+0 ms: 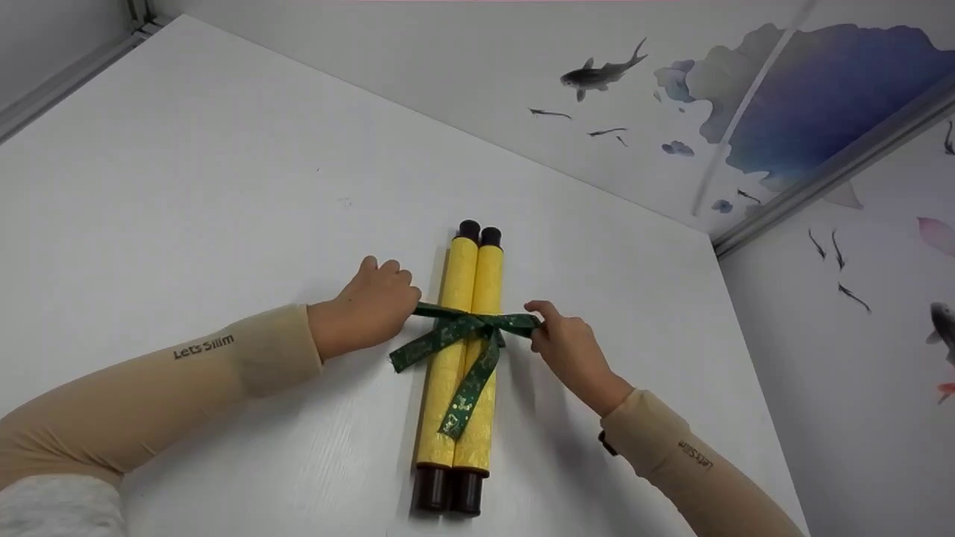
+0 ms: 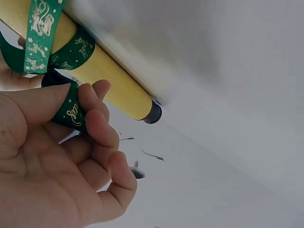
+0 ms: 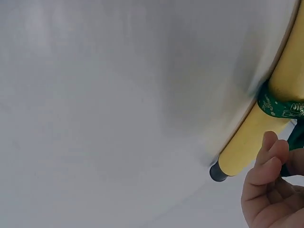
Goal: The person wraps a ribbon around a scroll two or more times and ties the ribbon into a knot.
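Note:
A scroll [image 1: 448, 373] with two yellow rolls and dark brown end knobs lies lengthwise on the white table. Round its middle runs a green ribbon [image 1: 466, 403] with gold print, tied in a bow, two tails hanging over the rolls. On the left, my left hand [image 1: 377, 302] pinches one loop of the bow; the left wrist view shows the ribbon between thumb and fingers. Opposite it, my right hand [image 1: 571, 343] pinches the other loop between thumb and fingers. In the right wrist view that hand [image 3: 273, 190] is partly cut off by the frame edge.
The white table [image 1: 224, 186] spreads around the scroll. Behind it and to the right stand white wall panels painted with fish and a blue-purple leaf [image 1: 843, 97]. A metal strip [image 1: 835, 175] runs along the panels' corner.

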Motion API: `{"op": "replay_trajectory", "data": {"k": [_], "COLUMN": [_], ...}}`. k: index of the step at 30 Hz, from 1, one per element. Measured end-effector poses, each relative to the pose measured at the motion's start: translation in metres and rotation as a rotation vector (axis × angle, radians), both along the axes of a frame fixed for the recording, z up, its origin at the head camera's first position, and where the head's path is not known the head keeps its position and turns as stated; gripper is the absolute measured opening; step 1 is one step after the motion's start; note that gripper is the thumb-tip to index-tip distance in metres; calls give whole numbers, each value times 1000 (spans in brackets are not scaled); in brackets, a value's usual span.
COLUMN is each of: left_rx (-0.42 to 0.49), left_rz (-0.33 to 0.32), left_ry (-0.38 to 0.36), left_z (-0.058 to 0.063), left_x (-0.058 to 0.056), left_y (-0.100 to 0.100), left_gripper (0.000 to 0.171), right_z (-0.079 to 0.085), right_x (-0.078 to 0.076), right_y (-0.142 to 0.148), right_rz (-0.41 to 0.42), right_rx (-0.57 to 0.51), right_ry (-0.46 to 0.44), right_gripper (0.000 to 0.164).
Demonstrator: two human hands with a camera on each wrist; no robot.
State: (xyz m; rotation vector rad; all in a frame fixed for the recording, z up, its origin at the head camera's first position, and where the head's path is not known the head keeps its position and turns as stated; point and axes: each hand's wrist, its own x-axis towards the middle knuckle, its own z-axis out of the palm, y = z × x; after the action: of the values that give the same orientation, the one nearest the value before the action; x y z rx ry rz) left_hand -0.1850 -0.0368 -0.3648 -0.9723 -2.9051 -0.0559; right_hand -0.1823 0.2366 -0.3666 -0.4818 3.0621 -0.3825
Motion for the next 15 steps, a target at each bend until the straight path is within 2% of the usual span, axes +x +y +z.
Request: {"op": "replay_trajectory", "data": {"k": [4, 7, 11, 15], "left_rx": [-68, -103, -141, -161], "left_rz": [22, 38, 50, 50], "left_ry": [72, 104, 130, 143], "left_z": [-2, -3, -4, -5], "left_x": [6, 10, 12, 12], "left_y": [-2, -4, -5, -8], "left_gripper": [11, 8, 5, 5], "right_z": [-5, -8, -11, -13], "right_x": [7, 8, 9, 10], "right_y": [5, 9, 14, 18], "right_rz": [189, 301, 386, 403], "right_rx": [232, 337, 434, 475], "right_ry": [247, 368, 433, 431], "right_gripper": [33, 38, 46, 46]}}
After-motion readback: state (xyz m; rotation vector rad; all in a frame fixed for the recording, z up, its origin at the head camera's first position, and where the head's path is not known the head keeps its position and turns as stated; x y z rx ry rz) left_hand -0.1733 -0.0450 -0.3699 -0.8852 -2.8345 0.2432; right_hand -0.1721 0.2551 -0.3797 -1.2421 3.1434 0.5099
